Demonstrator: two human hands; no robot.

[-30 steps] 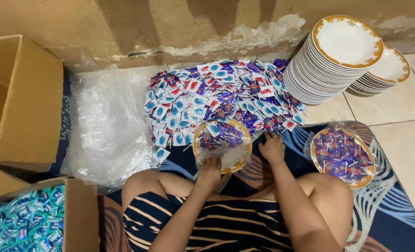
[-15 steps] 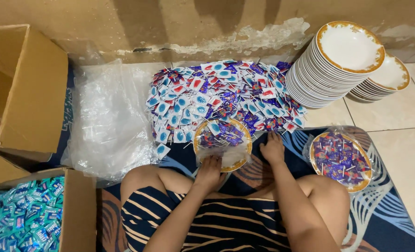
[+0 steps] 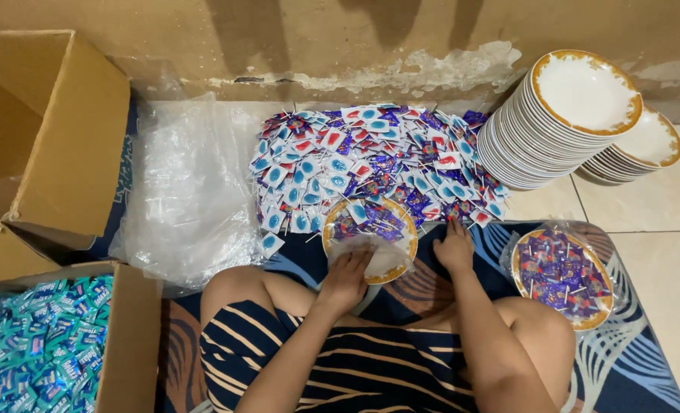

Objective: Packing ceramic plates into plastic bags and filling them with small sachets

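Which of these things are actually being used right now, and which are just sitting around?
In use:
left hand on the plate of sachets
right hand at the edge of the sachet pile

Lying about:
plate stacks
wrapped filled plate
clear plastic bags
cardboard boxes

Home floor: tiles [image 3: 653, 206]; rug [image 3: 638, 367]

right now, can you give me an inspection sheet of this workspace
surface: patterned mat on tiled floor
job's things: gold-rimmed plate partly filled with wrapped lollipops, lollipop pile behind it
clutter: clear plastic bags, filled wrapped plate, plate stacks, cardboard boxes, teal sachets
grippers: left hand on plate's near edge; right hand at the pile's edge
cables: nothing seen
surroundings: worn wall
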